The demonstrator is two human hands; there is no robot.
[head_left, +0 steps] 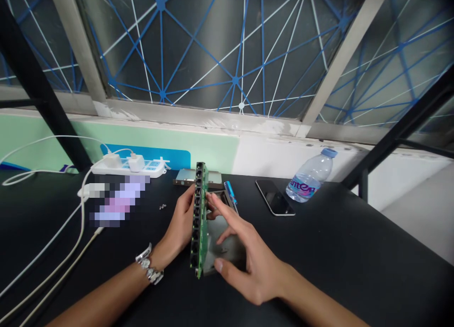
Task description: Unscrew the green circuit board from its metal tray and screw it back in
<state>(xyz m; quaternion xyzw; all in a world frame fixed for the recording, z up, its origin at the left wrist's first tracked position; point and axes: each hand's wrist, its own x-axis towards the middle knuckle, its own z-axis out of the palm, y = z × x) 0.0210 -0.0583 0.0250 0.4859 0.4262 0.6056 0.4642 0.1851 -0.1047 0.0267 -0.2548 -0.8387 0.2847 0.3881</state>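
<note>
Near edge of the black worktop: both forearms enter from below; the left wrist carries a bracelet. The left hand grips the green circuit board from its port side, fingers curled around the edge; the board stands on its long edge, its long axis running away from the viewer toward the window, a row of black ports facing left. The right hand lies just right of the board, fingers spread and loosened, fingertips touching the grey metal casing that sits against the board's right face; whether it grasps the casing cannot be told. Both hands are equally close to the board, one on each side. Mid-worktop: two small screws left of the board; a blue-handled screwdriver just behind the casing; a phone face up to the right. Far edge: a metal cover, a white power strip with cables, a water bottle.
</note>
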